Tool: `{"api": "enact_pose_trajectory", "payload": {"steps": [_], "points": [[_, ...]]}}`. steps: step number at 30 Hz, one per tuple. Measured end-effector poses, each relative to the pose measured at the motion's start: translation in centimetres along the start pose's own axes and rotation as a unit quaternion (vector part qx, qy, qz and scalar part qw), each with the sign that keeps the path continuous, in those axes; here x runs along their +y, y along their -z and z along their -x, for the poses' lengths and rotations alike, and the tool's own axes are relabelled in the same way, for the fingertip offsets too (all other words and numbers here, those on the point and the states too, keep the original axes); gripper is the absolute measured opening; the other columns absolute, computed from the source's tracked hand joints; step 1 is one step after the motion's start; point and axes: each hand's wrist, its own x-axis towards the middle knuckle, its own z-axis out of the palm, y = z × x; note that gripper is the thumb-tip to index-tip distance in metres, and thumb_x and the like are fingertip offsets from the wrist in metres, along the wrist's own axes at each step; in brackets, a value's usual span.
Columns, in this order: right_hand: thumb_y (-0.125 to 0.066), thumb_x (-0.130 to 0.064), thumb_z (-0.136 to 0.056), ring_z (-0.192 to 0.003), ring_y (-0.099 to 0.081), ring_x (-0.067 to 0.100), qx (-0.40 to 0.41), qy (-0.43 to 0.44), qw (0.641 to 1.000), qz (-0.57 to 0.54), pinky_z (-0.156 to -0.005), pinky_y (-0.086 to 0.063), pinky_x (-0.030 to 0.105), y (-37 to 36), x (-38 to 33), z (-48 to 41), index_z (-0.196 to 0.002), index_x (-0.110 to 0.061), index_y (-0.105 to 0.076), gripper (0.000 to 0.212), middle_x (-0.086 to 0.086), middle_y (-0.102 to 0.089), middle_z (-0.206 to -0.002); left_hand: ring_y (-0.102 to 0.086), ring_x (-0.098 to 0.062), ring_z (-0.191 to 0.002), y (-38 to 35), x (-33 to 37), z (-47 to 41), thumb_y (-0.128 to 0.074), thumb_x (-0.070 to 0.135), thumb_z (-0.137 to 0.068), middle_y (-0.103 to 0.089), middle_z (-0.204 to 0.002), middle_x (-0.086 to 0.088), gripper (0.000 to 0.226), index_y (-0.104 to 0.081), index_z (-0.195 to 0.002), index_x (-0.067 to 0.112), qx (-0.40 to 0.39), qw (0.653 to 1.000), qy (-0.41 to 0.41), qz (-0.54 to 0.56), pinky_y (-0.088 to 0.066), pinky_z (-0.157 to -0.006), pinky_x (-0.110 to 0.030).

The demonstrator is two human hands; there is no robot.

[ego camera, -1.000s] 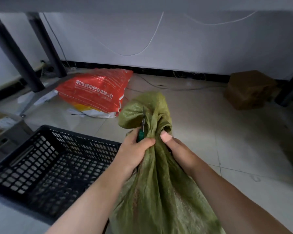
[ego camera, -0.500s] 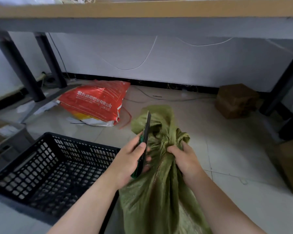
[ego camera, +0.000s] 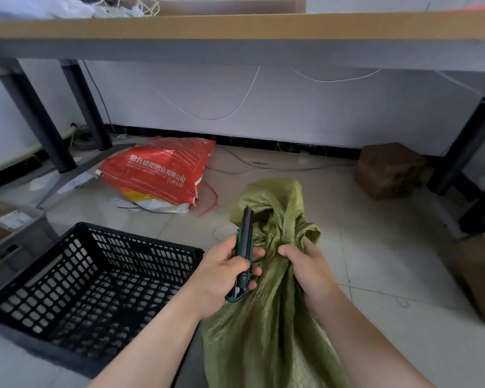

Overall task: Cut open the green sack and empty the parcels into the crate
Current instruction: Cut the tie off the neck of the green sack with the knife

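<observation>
Beside the crate (ego camera: 90, 278), left hand (ego camera: 224, 275) grips a cutter (ego camera: 243, 253), right hand (ego camera: 305, 270) bunches the sack (ego camera: 266, 331).

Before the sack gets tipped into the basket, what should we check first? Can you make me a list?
1. Green sack held firmly: ok, the right hand bunches its neck.
2. Sack mouth open: cannot tell, the top looks loose and floppy, but no opening shows.
3. Utility knife safe: cannot tell, the left hand holds it upright beside the sack; whether a blade sticks out is unclear.
4. Left hand free to help tip: not ok, its grip is on the knife.
5. Black crate ready: ok, it sits right beside the sack with nothing visible inside.
6. Parcels out: not ok, none can be seen yet.
</observation>
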Motion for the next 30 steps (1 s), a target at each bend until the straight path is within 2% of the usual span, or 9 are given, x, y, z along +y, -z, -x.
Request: {"api": "enact_pose_trajectory", "payload": {"steps": [4, 7, 11, 15, 18, 23, 25, 28, 30], "points": [[-0.064, -0.009, -0.084, -0.088, -0.073, 0.041, -0.018, -0.011, 1.000, 0.007, -0.082, -0.058, 0.062, -0.2, -0.1, -0.1, -0.090, -0.021, -0.073, 0.016, 0.016, -0.077, -0.091, -0.060, -0.013, -0.073, -0.3, 0.4, -0.2, -0.036, -0.017, -0.094, -0.063, -0.113, -0.008, 0.058, -0.052, -0.125, 0.028, -0.022, 1.000, -0.015, -0.014, -0.053, -0.060, -0.026], [-0.067, -0.012, -0.077, -0.088, -0.072, 0.046, -0.026, -0.023, 0.999, 0.009, -0.080, -0.056, 0.068, -0.3, -0.4, -0.2, -0.090, -0.020, -0.074, 0.017, 0.021, -0.076, -0.093, -0.059, -0.012, -0.076, -0.4, 0.8, -0.1, -0.036, -0.019, -0.092, -0.061, -0.118, -0.008, 0.065, -0.051, -0.117, 0.039, -0.036, 0.998, -0.024, -0.038, -0.054, -0.064, -0.025], [-0.066, -0.009, -0.080, -0.085, -0.074, 0.039, -0.004, -0.020, 0.999, 0.030, -0.080, -0.059, 0.060, -0.4, -0.8, -0.3, -0.090, -0.018, -0.074, 0.016, 0.016, -0.077, -0.089, -0.059, -0.014, -0.081, -0.1, 1.2, -0.2, -0.038, -0.018, -0.091, -0.060, -0.120, -0.007, 0.066, -0.051, -0.115, 0.042, -0.037, 0.998, -0.017, -0.055, -0.053, -0.067, -0.026], [-0.064, -0.007, -0.085, -0.084, -0.075, 0.037, 0.001, -0.026, 0.999, 0.032, -0.081, -0.060, 0.056, -0.2, -0.7, -0.2, -0.095, -0.016, -0.072, 0.016, 0.015, -0.078, -0.090, -0.060, -0.015, -0.088, 0.3, 1.0, -0.3, -0.041, -0.014, -0.092, -0.060, -0.121, -0.004, 0.065, -0.046, -0.131, 0.037, -0.040, 0.996, -0.001, -0.077, -0.053, -0.069, -0.025], [-0.064, -0.011, -0.086, -0.086, -0.074, 0.036, 0.023, -0.024, 0.998, 0.050, -0.084, -0.059, 0.055, 0.3, -0.7, -0.3, -0.094, -0.019, -0.071, 0.013, 0.013, -0.077, -0.090, -0.061, -0.015, -0.086, 0.5, 0.4, -0.3, -0.047, -0.008, -0.093, -0.061, -0.109, -0.004, 0.056, -0.049, -0.128, 0.035, -0.026, 0.996, 0.014, -0.088, -0.055, -0.069, -0.025], [-0.061, -0.013, -0.086, -0.088, -0.071, 0.034, 0.092, 0.003, 0.993, 0.074, -0.082, -0.058, 0.046, 2.3, -1.4, -0.5, -0.090, -0.018, -0.067, 0.009, 0.011, -0.073, -0.091, -0.066, -0.021, -0.076, 1.8, -2.6, -0.9, -0.052, 0.015, -0.094, -0.067, -0.091, -0.008, 0.017, -0.061, -0.107, 0.023, 0.089, 0.984, 0.058, -0.144, -0.059, -0.071, -0.040], [-0.060, -0.013, -0.087, -0.089, -0.069, 0.032, 0.104, 0.027, 0.991, 0.081, -0.079, -0.056, 0.042, 3.2, -1.5, -0.7, -0.087, -0.019, -0.065, 0.008, 0.008, -0.070, -0.088, -0.069, -0.025, -0.085, 2.6, -4.9, -1.2, -0.054, 0.025, -0.088, -0.071, -0.095, -0.008, 0.017, -0.061, -0.104, 0.027, 0.149, 0.967, 0.091, -0.188, -0.058, -0.084, -0.047], [-0.061, -0.016, -0.085, -0.085, -0.067, 0.023, 0.101, 0.056, 0.984, 0.138, -0.070, -0.049, 0.033, 3.7, -0.6, -0.8, -0.081, -0.021, -0.064, 0.007, 0.000, -0.068, -0.083, -0.069, -0.035, -0.093, 3.5, -8.3, -1.8, -0.055, 0.034, -0.074, -0.073, -0.095, -0.014, 0.020, -0.062, -0.091, 0.024, 0.252, 0.950, 0.118, -0.140, -0.054, -0.091, -0.053], [-0.060, -0.018, -0.086, -0.081, -0.064, 0.014, 0.091, 0.076, 0.976, 0.184, -0.066, -0.044, 0.028, 3.7, 0.2, -0.6, -0.081, -0.022, -0.063, 0.007, -0.006, -0.067, -0.083, -0.064, -0.036, -0.104, 3.5, -9.5, -1.9, -0.054, 0.032, -0.081, -0.070, -0.109, -0.016, 0.031, -0.064, -0.106, 0.017, 0.302, 0.926, 0.116, -0.193, -0.050, -0.098, -0.047]]}}
